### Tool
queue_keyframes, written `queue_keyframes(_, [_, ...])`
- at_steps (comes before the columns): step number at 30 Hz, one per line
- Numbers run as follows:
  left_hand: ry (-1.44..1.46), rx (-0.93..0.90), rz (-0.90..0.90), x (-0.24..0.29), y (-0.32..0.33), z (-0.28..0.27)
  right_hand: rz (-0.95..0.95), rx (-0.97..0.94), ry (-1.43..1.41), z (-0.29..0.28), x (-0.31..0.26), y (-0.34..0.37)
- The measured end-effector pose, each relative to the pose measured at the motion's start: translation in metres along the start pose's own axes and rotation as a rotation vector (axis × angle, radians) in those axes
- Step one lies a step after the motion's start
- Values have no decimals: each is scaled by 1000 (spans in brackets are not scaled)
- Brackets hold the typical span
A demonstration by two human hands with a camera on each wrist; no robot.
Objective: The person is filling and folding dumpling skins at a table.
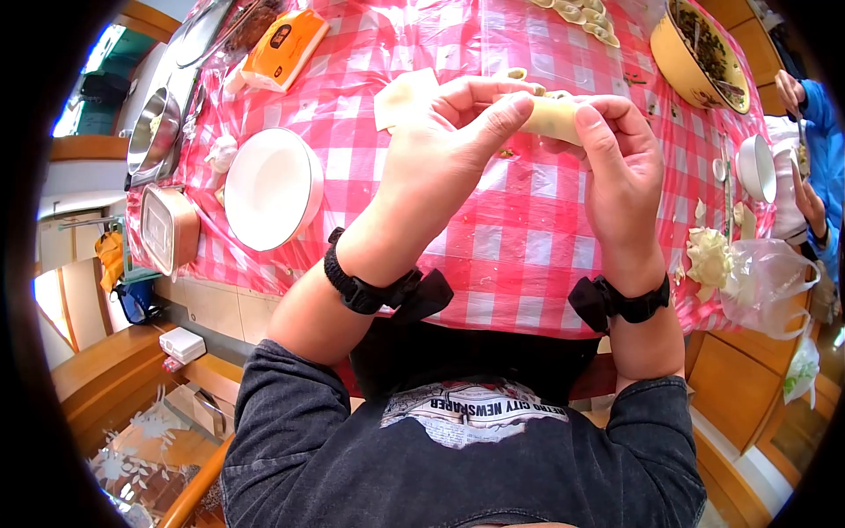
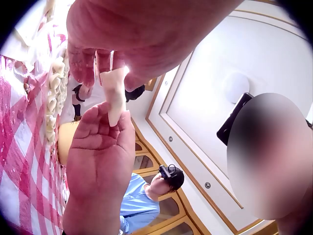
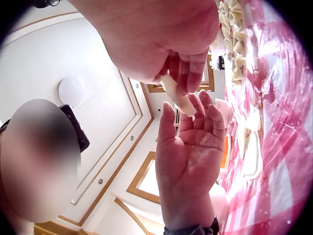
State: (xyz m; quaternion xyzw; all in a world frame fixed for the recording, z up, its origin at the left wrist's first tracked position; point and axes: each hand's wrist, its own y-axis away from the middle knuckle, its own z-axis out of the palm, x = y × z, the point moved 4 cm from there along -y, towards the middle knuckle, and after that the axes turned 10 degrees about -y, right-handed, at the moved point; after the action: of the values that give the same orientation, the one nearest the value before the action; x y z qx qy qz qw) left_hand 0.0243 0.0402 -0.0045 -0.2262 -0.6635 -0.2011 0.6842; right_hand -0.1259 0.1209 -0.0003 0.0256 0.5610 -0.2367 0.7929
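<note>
Both hands are raised over the table and hold one folded wonton wrapper (image 1: 553, 120) between them. My left hand (image 1: 462, 132) pinches its left end between thumb and fingers. At the right end, my right hand (image 1: 623, 158) pinches it the same way. In the left wrist view the wrapper (image 2: 114, 94) is a pale narrow strip spanning the two hands; the right wrist view also shows the strip (image 3: 177, 97) slanting between the fingertips. Any filling inside is hidden. Pale square wrappers (image 1: 398, 101) lie beside the left hand, partly behind it.
Folded wontons (image 1: 591, 18) sit in rows at the far side. A yellow basin (image 1: 662, 48) of dark filling stands far right, near another person's hands (image 1: 808, 207). At left are a white bowl (image 1: 275, 189), a lidded container (image 1: 170, 231) and an orange tissue pack (image 1: 283, 48).
</note>
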Motion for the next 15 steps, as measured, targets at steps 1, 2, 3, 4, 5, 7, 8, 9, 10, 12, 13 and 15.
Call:
queue_keyframes(1, [15,8,-10,1,0,0,-2,10,-3,0,0,0])
queue_keyframes(2, [15,8,-9,1,0,0,-2,10,-3,-1,0,0])
queue_keyframes(3, [20,6,-32,0,-1,0,-14,16,-20,-2,0,0])
queue_keyframes(4, [26,4,-54,-2,-2,0,-26,21,-37,-3,1,0])
queue_keyframes(5, [26,4,-54,-4,-2,0,-26,21,-37,-2,0,-1])
queue_keyframes(7, [-1,5,-41,-6,-2,-1,-30,35,-53,-3,0,-1])
queue_keyframes(8, [-1,5,-41,-6,-2,-1,-30,35,-52,-4,0,-1])
queue_keyframes(9, [-6,1,-32,-6,-2,-1,-14,30,-34,-5,0,0])
queue_keyframes(10, [-11,-2,-23,-5,-2,0,1,25,-15,-6,1,0])
queue_keyframes(12, [4,-5,-26,-4,-2,1,3,16,-19,-7,1,0])
queue_keyframes(13, [18,-8,-29,-4,-2,2,6,6,-23,-7,1,-1])
queue_keyframes(15, [21,-14,-22,-6,-2,1,-7,12,-33,-7,2,-1])
